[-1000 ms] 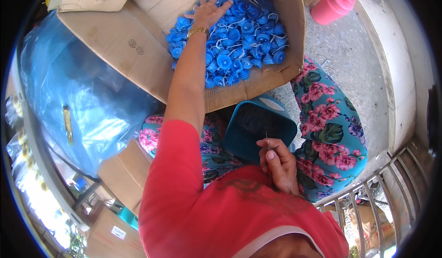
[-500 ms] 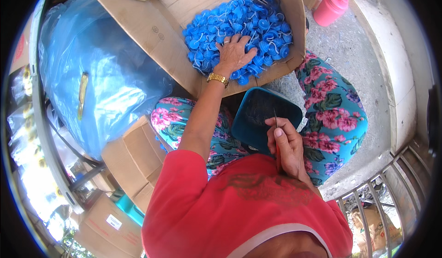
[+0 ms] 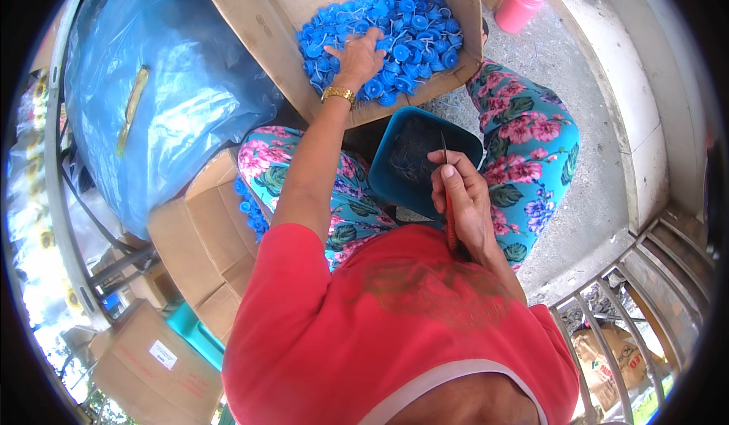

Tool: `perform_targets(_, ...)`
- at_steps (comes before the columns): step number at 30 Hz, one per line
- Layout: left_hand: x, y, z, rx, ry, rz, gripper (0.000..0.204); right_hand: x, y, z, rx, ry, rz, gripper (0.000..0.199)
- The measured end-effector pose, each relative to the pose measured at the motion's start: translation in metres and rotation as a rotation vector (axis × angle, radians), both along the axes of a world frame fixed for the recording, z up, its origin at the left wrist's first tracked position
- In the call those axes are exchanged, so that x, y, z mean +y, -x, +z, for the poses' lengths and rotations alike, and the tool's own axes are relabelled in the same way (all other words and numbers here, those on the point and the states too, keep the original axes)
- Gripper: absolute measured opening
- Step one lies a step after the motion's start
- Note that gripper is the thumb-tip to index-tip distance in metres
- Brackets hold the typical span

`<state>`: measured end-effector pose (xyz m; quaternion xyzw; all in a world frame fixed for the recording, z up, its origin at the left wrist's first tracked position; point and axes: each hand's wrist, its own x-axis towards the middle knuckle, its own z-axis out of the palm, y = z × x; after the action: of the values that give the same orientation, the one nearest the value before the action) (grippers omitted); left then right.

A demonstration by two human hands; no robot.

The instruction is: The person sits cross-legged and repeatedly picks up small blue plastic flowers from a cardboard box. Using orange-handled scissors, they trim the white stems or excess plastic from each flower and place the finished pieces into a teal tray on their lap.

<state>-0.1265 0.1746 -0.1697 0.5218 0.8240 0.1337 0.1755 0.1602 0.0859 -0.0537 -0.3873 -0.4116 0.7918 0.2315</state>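
Concrete floor [image 3: 585, 197] underfoot; left fingers [image 3: 357, 57] clutch blue caps [image 3: 410, 38], right fingers [image 3: 448, 186] grip tool [image 3: 448, 197].

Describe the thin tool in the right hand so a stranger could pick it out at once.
Start at the cardboard box of blue caps at the top, then drop to the teal tub between the flowered knees. Just below it the right hand grips a slim tool. It has a red-orange handle and a thin dark metal tip pointing up over the tub; nothing else nearby is long and narrow like it.

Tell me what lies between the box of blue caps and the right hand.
Head view: a teal tub of dark bits, between box and right hand.
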Motion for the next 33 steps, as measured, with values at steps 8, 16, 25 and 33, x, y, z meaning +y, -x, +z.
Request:
perform_targets(8, 0.012, -0.007, -0.003, 0.184, 0.181, -0.156, 0.039, -0.006, 0.000, -0.008, 0.009, -0.040, 0.007, 0.026)
perform_targets(16, -0.007, -0.004, -0.008, 0.102, -0.174, -0.265, 0.028, -0.008, -0.006, -0.005, 0.096, -0.003, -0.028, 0.028)
perform_targets(25, -0.080, -0.073, 0.089, -0.950, -0.417, -0.161, 0.026, -0.001, -0.004, 0.006, 0.355, 0.208, 0.065, 0.038)
perform_targets(33, -0.127, -0.104, 0.131, -1.006, -0.359, -0.161, 0.043, -0.002, -0.014, 0.007, 0.562, 0.437, 0.162, 0.044)
